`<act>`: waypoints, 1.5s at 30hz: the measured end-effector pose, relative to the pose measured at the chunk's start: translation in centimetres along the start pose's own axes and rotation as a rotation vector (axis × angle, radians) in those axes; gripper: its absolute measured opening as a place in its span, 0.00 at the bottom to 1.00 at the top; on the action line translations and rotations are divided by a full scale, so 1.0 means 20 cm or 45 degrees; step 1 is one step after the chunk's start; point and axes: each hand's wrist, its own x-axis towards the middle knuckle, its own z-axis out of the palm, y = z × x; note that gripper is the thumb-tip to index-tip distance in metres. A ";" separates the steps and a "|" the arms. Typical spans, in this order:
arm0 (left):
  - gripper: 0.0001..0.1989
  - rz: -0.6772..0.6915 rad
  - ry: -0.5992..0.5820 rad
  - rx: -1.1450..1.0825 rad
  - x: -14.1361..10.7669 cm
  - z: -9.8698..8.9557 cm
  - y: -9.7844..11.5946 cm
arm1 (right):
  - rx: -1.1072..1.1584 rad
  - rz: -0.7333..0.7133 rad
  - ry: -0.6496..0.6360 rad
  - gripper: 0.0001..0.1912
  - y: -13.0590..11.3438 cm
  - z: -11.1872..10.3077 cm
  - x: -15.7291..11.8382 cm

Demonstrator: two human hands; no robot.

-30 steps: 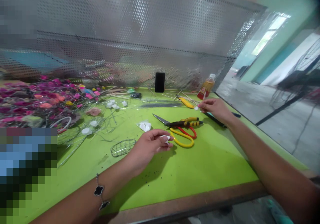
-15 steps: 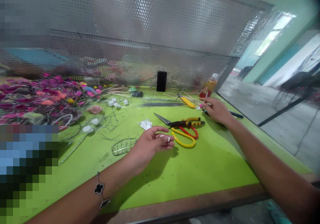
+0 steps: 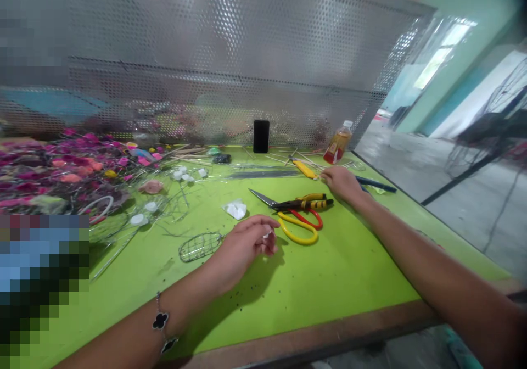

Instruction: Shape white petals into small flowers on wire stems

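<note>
My left hand (image 3: 249,240) is raised above the green tabletop, its fingers curled around a small white piece (image 3: 267,233). Just left of it lies an oval frame of thin bent wire (image 3: 200,247). Scissors (image 3: 300,240) with yellow and red loop handles rest to its right, with black-and-yellow pliers (image 3: 304,203) across them. Farther off, my right hand (image 3: 340,182) reaches down to the table beside a yellow-handled tool (image 3: 304,168). Its fingers are bent together, and whatever they hold is hidden. A clear packet of white pieces (image 3: 235,209) sits beyond my left hand.
Pink and purple flower-like pieces (image 3: 78,160) are heaped at the left. A phone (image 3: 261,136) stands against the perforated metal screen (image 3: 230,39). A bottle (image 3: 338,143) of amber drink is at the back right. Dark blue tools (image 3: 376,183) lie near the right edge.
My left fingers have curled in more around the white piece. My right hand has shifted slightly left and lower, and its fingers are bent closer together. The view has moved a little.
</note>
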 end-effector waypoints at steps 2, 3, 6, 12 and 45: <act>0.07 0.026 -0.011 0.039 0.01 -0.02 -0.02 | 0.057 0.063 0.027 0.19 0.01 -0.03 0.00; 0.07 0.040 -0.020 0.040 0.02 -0.03 -0.02 | 0.090 0.089 0.032 0.19 0.02 -0.04 0.00; 0.08 0.067 -0.034 -0.004 0.03 -0.04 -0.03 | 0.192 0.121 0.017 0.17 0.02 -0.08 -0.02; 0.08 0.013 0.005 -0.185 0.01 0.01 0.01 | 0.332 -0.018 0.077 0.14 -0.10 -0.13 -0.11; 0.20 0.183 -0.083 -0.157 0.01 -0.01 0.00 | 0.694 -1.164 0.216 0.16 -0.87 -0.27 -0.65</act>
